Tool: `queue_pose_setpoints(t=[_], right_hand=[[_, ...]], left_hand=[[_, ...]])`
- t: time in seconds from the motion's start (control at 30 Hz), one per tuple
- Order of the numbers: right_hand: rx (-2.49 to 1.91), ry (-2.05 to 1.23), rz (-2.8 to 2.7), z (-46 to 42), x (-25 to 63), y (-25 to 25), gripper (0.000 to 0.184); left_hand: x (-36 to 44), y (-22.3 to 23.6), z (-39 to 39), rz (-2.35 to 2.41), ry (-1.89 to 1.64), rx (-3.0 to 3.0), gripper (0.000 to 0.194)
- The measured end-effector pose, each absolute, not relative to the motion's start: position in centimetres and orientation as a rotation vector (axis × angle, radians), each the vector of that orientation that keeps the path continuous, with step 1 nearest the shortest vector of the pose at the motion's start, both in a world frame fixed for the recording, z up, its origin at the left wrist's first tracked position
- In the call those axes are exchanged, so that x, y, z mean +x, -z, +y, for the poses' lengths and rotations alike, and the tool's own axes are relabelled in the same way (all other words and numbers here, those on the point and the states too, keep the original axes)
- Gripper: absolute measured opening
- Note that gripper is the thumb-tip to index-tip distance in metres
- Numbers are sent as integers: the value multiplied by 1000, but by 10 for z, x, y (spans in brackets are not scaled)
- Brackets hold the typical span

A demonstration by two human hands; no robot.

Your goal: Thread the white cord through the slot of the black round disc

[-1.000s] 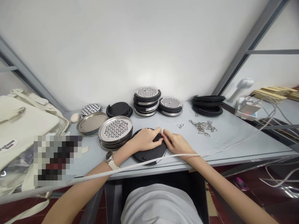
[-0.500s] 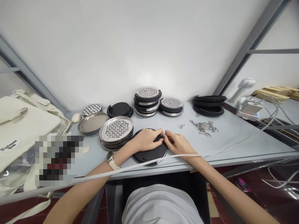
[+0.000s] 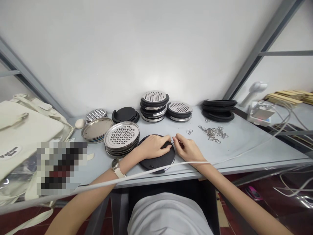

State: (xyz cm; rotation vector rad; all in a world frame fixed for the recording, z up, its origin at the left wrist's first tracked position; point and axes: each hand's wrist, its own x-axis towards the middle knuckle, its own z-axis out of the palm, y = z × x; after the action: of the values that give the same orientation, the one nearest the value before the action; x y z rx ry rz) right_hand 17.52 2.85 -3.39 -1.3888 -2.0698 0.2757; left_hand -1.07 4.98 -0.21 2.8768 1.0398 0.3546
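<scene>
A black round disc [image 3: 160, 160] lies flat near the table's front edge. Over its upper part lies my left hand [image 3: 154, 146], a watch on the wrist, with thumb and forefinger closed at the disc's upper right rim. My right hand [image 3: 187, 148] is just right of that rim, fingers pinched on a thin metal wire clip [image 3: 172, 140] that reaches toward my left fingertips. Most of the clip is hidden by the fingers. To the right lies a pile of similar metal wire clips [image 3: 214, 133], and a single one [image 3: 189, 132] is nearer.
Perforated metal grater discs [image 3: 121, 135] are stacked left of my left hand. Further stacks with black rims [image 3: 154, 106] stand by the wall, and black rings [image 3: 218, 115] at right. A white cable [image 3: 146, 171] crosses in front. A cream bag [image 3: 26, 127] sits at left.
My right hand has moved slightly right, away from my left fingertips, and a thin bit of wire now shows between them. The left hand and the disc stay put.
</scene>
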Motion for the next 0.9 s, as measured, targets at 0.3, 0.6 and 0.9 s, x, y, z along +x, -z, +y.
queue_pose_setpoints(t=[0.3,0.6,0.9], right_hand=[[-1378,-205,-2290,32,175,37,25],[-1441,-94,-2305,30,174,36,27],[-1462,-88,-2316,32,172,37,26]], left_hand=[[-9,0,47,1165,-336,2855,26],[-8,-3,45,1198,-311,2848,24],[-8,-2,45,1209,-361,2852,25]])
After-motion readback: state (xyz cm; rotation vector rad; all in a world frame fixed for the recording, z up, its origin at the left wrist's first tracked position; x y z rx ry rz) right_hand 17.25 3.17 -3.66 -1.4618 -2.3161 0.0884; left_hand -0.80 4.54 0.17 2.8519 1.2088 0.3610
